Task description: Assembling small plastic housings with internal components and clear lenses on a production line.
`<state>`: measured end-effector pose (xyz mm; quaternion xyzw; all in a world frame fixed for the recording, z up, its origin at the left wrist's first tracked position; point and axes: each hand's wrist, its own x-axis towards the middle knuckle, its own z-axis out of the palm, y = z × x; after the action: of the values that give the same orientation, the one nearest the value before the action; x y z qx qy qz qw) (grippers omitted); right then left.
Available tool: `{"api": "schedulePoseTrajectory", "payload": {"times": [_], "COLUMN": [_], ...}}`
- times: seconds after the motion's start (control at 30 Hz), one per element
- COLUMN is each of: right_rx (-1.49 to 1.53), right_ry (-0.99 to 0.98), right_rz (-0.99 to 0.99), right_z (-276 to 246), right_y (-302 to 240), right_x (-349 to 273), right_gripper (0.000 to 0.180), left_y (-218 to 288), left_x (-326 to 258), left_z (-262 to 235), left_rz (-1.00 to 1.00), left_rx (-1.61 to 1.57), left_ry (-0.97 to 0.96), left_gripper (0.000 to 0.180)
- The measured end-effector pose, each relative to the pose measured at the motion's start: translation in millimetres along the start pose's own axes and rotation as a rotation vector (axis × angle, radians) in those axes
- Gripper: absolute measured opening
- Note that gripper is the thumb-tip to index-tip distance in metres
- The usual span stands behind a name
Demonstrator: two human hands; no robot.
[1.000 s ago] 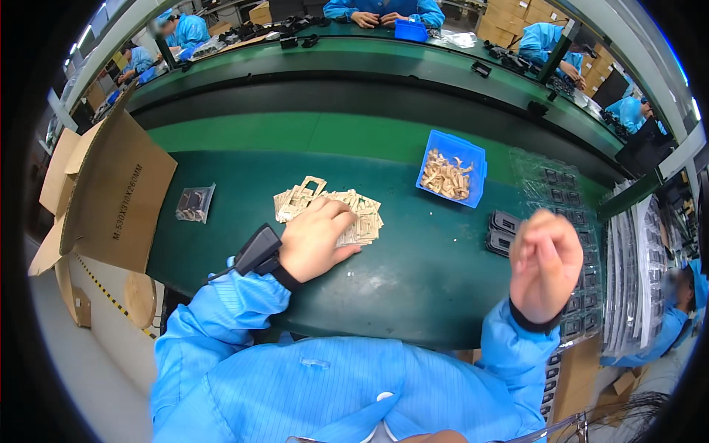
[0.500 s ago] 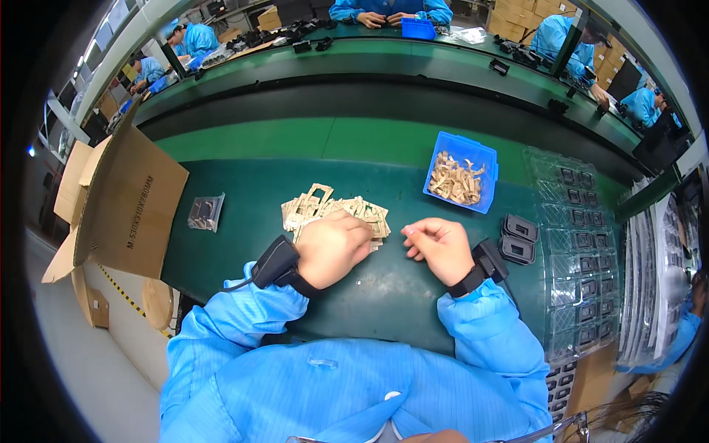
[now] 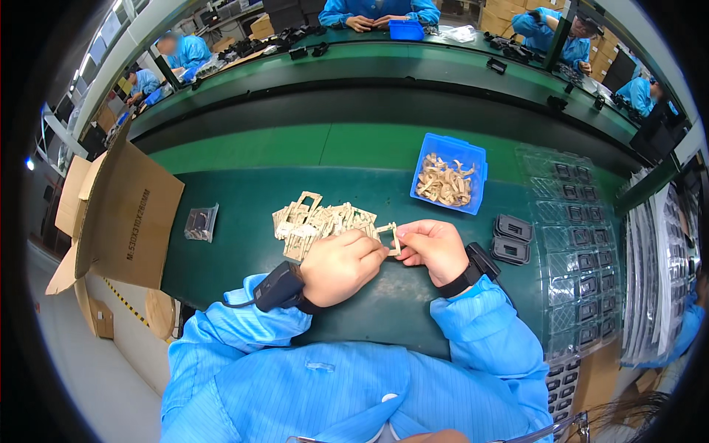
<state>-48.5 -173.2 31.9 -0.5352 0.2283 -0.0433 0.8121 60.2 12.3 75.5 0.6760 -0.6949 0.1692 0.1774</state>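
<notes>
Between my hands is a thin beige rectangular frame piece, held up just right of a loose pile of similar beige frames. My right hand pinches its right side between thumb and fingers. My left hand is closed at its lower left edge, fingertips together, partly covering the pile's near side. Beyond my right hand stands a blue bin holding many curled beige strips. Each wrist wears a black band, the left one with a black box on it.
Two black rectangular housings lie right of my right hand, beside clear plastic trays with black parts. A small bagged part lies at left, near an open cardboard box. Co-workers in blue sit across the far green bench.
My hands have come together, and a beige frame now shows between them. Before, they were apart with no frame visible. The whole view has shifted slightly.
</notes>
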Motion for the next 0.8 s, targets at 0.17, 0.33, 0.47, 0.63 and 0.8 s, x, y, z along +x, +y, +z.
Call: {"api": "schedulePoseTrajectory", "payload": {"times": [0.17,0.33,0.47,0.63,0.8], "right_rx": [0.014,-0.195,-0.251,-0.020,-0.101], "right_ry": [0.025,0.142,0.245,0.251,0.353], "right_rz": [-0.164,-0.469,-0.502,-0.554,-0.550], "right_z": [0.9,-7.8,-18.2,-34.6,-42.5], "right_y": [-5.2,-12.7,-27.0,-34.9,-40.3], "right_x": [-5.9,-9.1,-13.8,-14.6,-10.7], "right_gripper": [0.007,0.006,0.007,0.005,0.007], "left_y": [-11.4,-27.0,-24.1,-14.2,-6.9], "left_x": [35.3,70.5,97.8,119.4,127.3], "left_z": [-2.2,5.9,8.8,25.2,39.1], "left_rz": [-0.091,-0.432,-0.384,-0.305,-0.259], "left_rx": [-0.255,-0.600,-0.808,-0.756,-0.639], "left_ry": [0.166,0.056,-0.070,0.017,0.061], "left_gripper": [0.020,0.016,0.013,0.009,0.009]}}
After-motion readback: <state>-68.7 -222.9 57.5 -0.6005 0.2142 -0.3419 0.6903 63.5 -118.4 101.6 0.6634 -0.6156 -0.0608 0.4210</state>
